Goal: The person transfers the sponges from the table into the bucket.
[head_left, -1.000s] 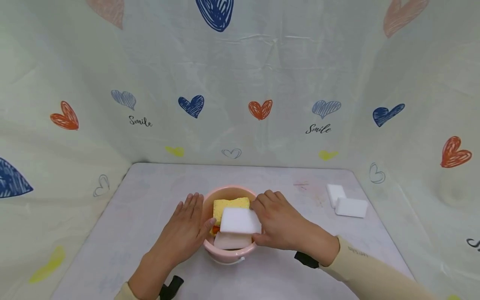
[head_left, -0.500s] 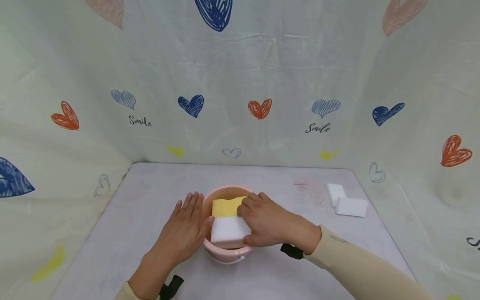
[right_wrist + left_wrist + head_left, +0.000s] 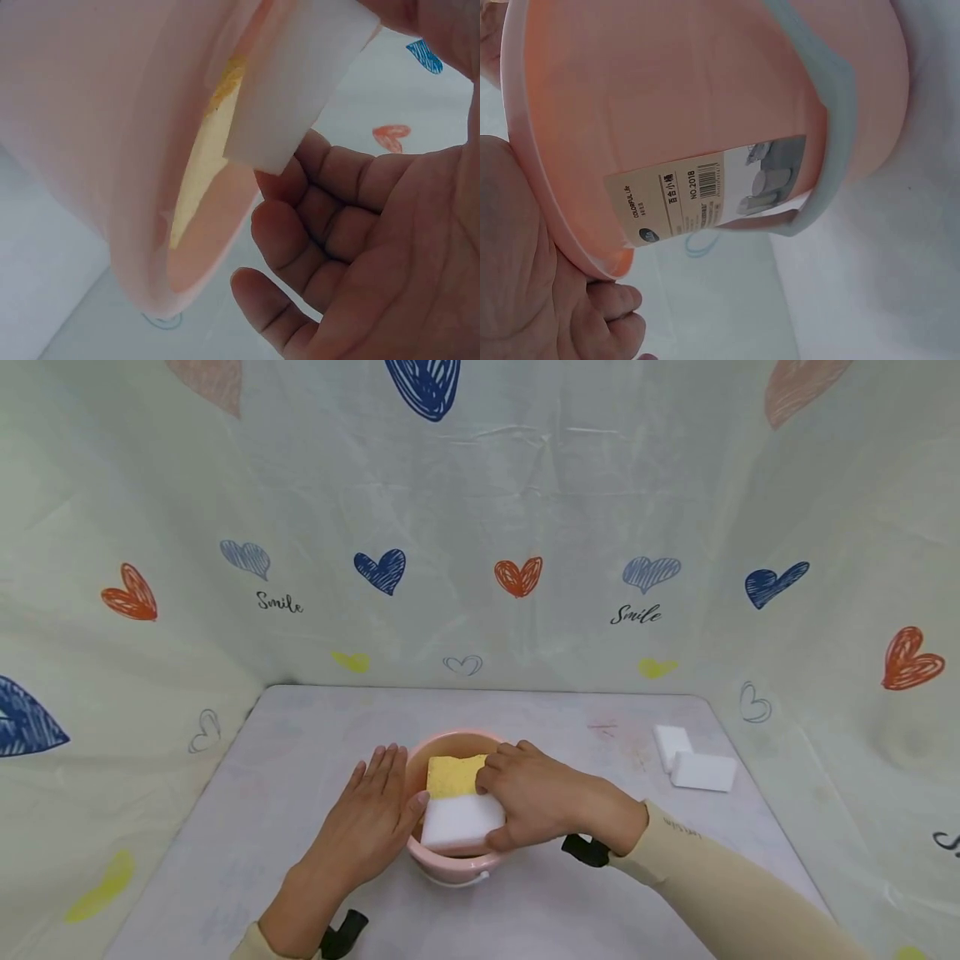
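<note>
A pink bucket (image 3: 450,867) stands at the middle of the table, near the front. A yellow sponge (image 3: 452,775) lies inside it at the far side. A white sponge (image 3: 459,823) sits on top at the near side. My right hand (image 3: 540,793) holds this white sponge, with the fingers over its far edge and the thumb at its near corner. The right wrist view shows the white sponge (image 3: 296,82) at the bucket (image 3: 97,135) mouth above my curled fingers (image 3: 300,210). My left hand (image 3: 371,814) lies flat against the bucket's left wall, with the palm (image 3: 517,270) touching the bucket (image 3: 705,90).
Two more white sponges (image 3: 670,745) (image 3: 703,772) lie side by side at the table's right. A heart-printed cloth (image 3: 517,577) walls in the table's back and sides. The bucket carries a paper label (image 3: 705,196) and a pale handle (image 3: 832,135).
My right hand has brought the white sponge left and down onto the bucket's contents, covering the pale sponge seen below it earlier. The left hand has stayed against the bucket.
</note>
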Demonstrator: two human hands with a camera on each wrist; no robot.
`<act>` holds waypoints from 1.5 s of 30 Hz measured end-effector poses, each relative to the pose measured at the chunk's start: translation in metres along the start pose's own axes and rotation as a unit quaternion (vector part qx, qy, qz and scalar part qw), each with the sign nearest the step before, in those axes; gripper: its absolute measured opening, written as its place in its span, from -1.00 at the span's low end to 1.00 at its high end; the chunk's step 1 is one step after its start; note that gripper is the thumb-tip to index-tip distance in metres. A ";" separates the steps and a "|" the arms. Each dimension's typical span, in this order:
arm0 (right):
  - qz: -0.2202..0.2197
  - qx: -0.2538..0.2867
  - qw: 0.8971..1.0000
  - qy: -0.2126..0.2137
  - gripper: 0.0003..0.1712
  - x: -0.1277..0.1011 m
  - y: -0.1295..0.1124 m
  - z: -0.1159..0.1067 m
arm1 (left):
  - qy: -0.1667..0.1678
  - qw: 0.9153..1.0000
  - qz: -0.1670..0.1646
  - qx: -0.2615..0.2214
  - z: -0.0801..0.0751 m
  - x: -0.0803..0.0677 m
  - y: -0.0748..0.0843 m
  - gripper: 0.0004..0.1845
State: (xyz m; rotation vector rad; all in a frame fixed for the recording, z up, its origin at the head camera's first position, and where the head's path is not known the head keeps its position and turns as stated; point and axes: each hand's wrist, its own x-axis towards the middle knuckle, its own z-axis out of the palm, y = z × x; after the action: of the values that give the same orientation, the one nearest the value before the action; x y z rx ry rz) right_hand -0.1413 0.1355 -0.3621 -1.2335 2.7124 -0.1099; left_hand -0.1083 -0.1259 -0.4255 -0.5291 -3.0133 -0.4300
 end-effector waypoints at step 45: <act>0.051 -0.189 0.915 0.352 -0.58 -0.033 0.078 0.034 | -0.020 0.999 -0.010 -0.025 -0.002 -0.001 0.001 -0.14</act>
State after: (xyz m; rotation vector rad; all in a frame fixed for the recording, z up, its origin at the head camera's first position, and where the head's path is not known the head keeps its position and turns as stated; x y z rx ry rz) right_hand -0.1721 0.2114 -0.4020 -1.3386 3.5541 -0.0149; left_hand -0.1072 -0.1254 -0.4234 -0.5175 -3.0549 -0.5020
